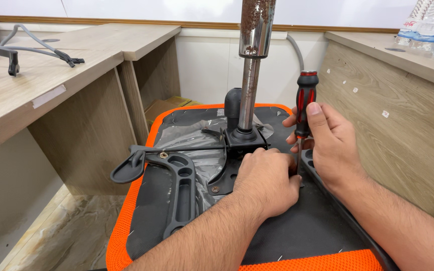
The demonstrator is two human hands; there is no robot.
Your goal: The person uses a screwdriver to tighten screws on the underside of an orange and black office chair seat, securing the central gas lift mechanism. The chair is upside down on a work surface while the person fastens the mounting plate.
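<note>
An upturned office chair seat (297, 236) with an orange mesh rim and black underside lies before me. A rusty chrome gas cylinder (249, 75) stands upright from the black mechanism plate (242, 143). My right hand (327, 145) grips a red and black screwdriver (305, 100) held upright, its tip down by the right armrest bracket (310, 163). My left hand (267, 183) rests fingers down on the seat underside beside the screwdriver tip. A black armrest bracket (177, 185) lies on the left side of the seat.
Wooden desks stand to the left (36, 95) and right (403, 130). Grey cables and a black part (11, 52) lie on the left desk. Packed water bottles (430, 30) sit on the right desk. A cardboard box (164, 108) sits under the far desk.
</note>
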